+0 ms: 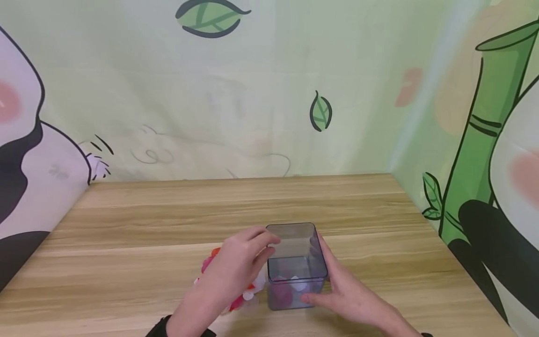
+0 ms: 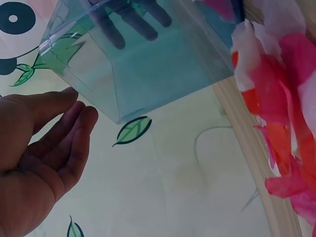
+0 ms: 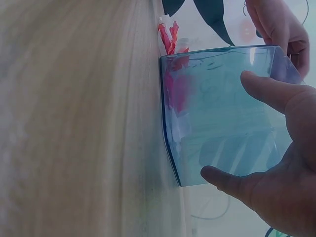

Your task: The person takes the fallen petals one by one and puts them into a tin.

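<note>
Nearest me, one left hand (image 1: 246, 255) hangs by one clear box (image 1: 296, 266), fingers loosely bent, pinching nothing I can see. One right hand (image 1: 349, 291) grips the box, thumb on its near wall. The box stands on one table (image 1: 147, 224), at least two petals (image 1: 282, 296) inside; the left forearm (image 1: 198, 297) blocks my count of the petal pile (image 1: 248, 296) beside it.

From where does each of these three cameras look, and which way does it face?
Head: worn on the head, facing forward and down over the wooden table toward the leaf-printed backdrop; left hand, right hand and forearms show.
Left wrist: looks past the left hand at the see-through box and red and pink pieces; right-hand fingers show through the box.
Right wrist: looks past the right hand at the box, with the left hand beyond.
Shared: both wrist views show the box, pieces and both hands.
</note>
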`<state>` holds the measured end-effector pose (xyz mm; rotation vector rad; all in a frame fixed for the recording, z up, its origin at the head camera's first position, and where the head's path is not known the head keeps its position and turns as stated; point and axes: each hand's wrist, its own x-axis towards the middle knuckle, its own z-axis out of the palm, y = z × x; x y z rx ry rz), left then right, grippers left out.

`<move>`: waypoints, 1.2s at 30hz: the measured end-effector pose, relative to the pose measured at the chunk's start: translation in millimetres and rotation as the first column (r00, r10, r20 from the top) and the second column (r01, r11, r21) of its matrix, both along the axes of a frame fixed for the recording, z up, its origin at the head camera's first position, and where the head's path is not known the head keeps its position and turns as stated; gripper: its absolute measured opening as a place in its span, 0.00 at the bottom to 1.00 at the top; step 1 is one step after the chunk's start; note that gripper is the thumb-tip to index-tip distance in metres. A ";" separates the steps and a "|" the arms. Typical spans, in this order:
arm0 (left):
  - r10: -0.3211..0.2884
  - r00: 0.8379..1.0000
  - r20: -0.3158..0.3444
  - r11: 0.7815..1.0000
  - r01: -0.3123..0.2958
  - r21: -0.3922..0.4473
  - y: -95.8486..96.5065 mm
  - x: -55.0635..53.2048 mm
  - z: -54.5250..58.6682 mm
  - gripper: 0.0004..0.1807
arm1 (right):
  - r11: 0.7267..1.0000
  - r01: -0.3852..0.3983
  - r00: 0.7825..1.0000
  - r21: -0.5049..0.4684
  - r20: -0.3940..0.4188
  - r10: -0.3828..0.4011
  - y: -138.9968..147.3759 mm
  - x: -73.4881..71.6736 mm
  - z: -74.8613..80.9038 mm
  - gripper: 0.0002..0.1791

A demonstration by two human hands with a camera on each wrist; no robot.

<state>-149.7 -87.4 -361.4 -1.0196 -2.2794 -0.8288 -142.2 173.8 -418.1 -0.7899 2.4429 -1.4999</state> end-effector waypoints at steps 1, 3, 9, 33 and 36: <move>0.014 1.000 -0.009 1.000 -0.014 -0.010 -1.5 -0.4 -0.5 0.14 | 1.000 0.000 1.000 0.000 -0.001 0.000 0.0 0.0 -0.1 0.69; 0.047 0.998 -0.029 0.998 -0.048 -0.028 -5.1 -1.4 -1.8 0.13 | 1.000 0.001 1.000 0.000 -0.009 -0.001 -0.1 -0.1 -0.1 0.69; 0.103 0.994 0.047 0.991 -0.098 -0.087 -19.4 -0.9 -7.8 0.10 | 1.000 0.010 1.000 0.015 0.006 -0.010 -0.5 -1.1 0.4 0.71; -0.055 0.933 0.354 0.843 0.234 -0.485 -43.0 2.7 -31.5 0.10 | 1.000 0.009 0.999 0.009 0.046 -0.009 -0.9 0.5 0.7 0.70; -0.057 0.947 0.317 0.848 0.214 -0.486 -42.3 0.7 -35.2 0.11 | 1.000 0.007 1.000 0.012 0.021 -0.007 -0.6 0.7 0.9 0.69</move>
